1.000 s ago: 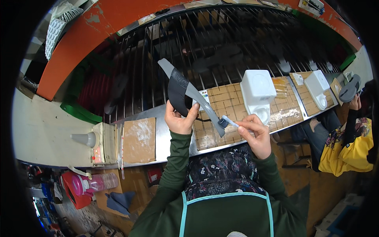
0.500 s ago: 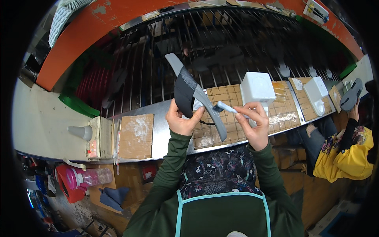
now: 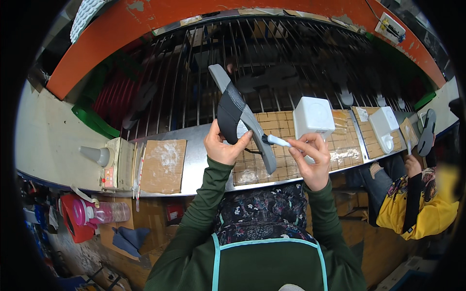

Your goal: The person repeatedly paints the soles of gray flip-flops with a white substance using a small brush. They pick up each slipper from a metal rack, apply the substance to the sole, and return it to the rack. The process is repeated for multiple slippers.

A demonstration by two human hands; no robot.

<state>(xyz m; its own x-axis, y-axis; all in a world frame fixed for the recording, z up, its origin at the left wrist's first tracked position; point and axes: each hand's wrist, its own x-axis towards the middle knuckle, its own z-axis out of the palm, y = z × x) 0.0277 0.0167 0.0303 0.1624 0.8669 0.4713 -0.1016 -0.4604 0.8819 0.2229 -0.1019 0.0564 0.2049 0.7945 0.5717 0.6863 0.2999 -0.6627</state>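
Note:
My left hand [image 3: 224,147] is closed round a slide sandal [image 3: 229,110] with a grey sole and a broad black strap. The sandal is held up on edge over the front of the bench, its sole facing right. Between the thumb and fingers of my right hand [image 3: 313,160] is a small brush [image 3: 278,140] with a pale blue-white handle. Its dark bristles touch the sole, below my left thumb. Just behind my right hand stands a white box-shaped container [image 3: 313,116] on a brown cardboard sheet [image 3: 272,119].
Beyond the bench edge runs a rack of metal rods [image 3: 194,87] with dark soles on it, under an orange frame [image 3: 121,24]. To the left are a cardboard piece [image 3: 162,165] and a grey cone [image 3: 94,155]. At right, a co-worker in yellow [image 3: 417,208] handles another sandal [image 3: 427,133].
The brush has shifted slightly down along the sole, its handle now more level. The co-worker's sandal has turned more upright, and their hand with a brush has come into view. My view has shifted slightly.

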